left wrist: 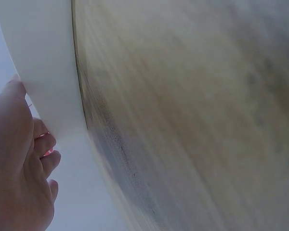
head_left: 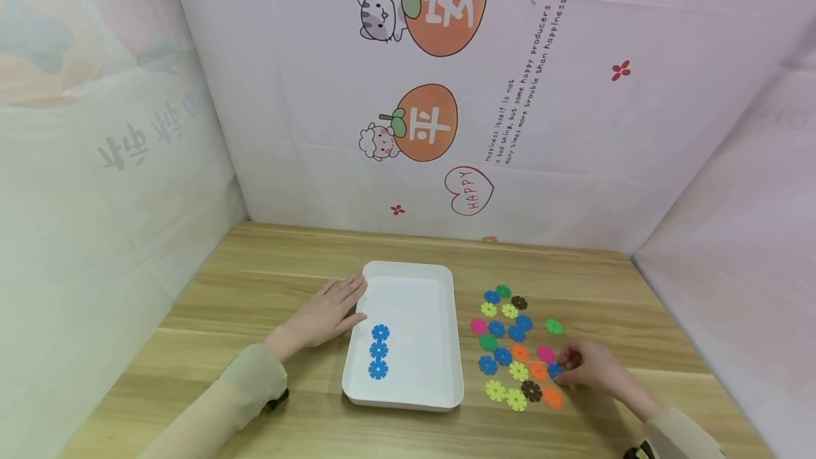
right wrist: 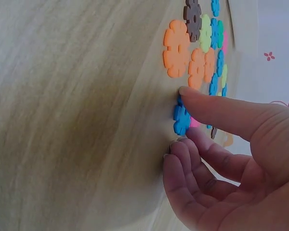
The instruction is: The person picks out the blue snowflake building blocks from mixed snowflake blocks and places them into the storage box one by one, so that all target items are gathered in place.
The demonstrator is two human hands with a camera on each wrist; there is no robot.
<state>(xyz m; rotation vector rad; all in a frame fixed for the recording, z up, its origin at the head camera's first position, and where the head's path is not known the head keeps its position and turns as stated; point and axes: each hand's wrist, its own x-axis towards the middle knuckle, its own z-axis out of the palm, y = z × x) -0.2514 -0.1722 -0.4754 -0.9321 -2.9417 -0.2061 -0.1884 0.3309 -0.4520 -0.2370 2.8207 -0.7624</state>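
Three blue flower-shaped discs (head_left: pixel 379 350) lie in a column at the left inside the white tray (head_left: pixel 421 397). My left hand (head_left: pixel 325 312) rests with extended fingers on the tray's left rim; the left wrist view shows that hand (left wrist: pixel 19 159) against the tray wall (left wrist: pixel 43 57). At the right of the loose discs, my right hand (head_left: pixel 593 368) pinches a blue disc (head_left: pixel 556 370) on the table. In the right wrist view the thumb and index finger of the right hand (right wrist: pixel 231 159) are at the two ends of this blue disc (right wrist: pixel 181 118).
Loose discs in several colours, such as an orange one (head_left: pixel 552 397), a brown one (head_left: pixel 531 392) and a green one (head_left: pixel 554 326), lie right of the tray on the wooden table (head_left: pixel 287 250). Printed white cloth (head_left: pixel 306 126) stands behind and at both sides.
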